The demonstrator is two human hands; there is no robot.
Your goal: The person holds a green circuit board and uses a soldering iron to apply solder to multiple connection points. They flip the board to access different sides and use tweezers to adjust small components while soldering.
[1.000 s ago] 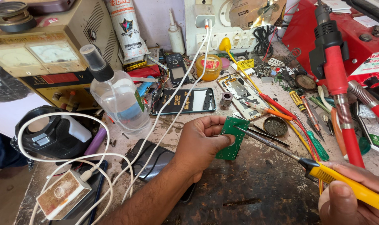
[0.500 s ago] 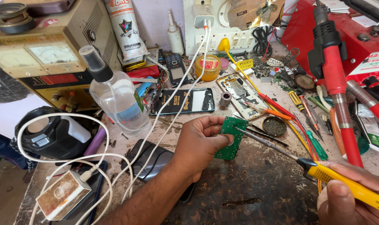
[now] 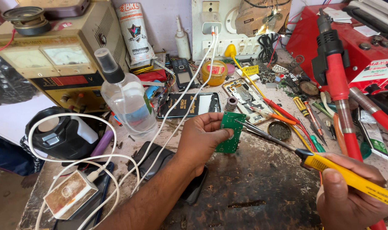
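Basically unchanged since a second ago: board [image 3: 229, 133] is being pinched in left hand [image 3: 200, 142], iron [image 3: 330, 167] being gripped in right hand [image 3: 351, 198], tip staying on board's right edge.

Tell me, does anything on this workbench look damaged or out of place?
Nothing looks spilled. The left hand holds a green circuit board upright against the yellow soldering iron in the right hand. An opened phone lies stripped among scattered screwdrivers.

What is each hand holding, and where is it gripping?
The left hand pinches a small green circuit board by its left edge. The right hand grips the yellow handle of a soldering iron.
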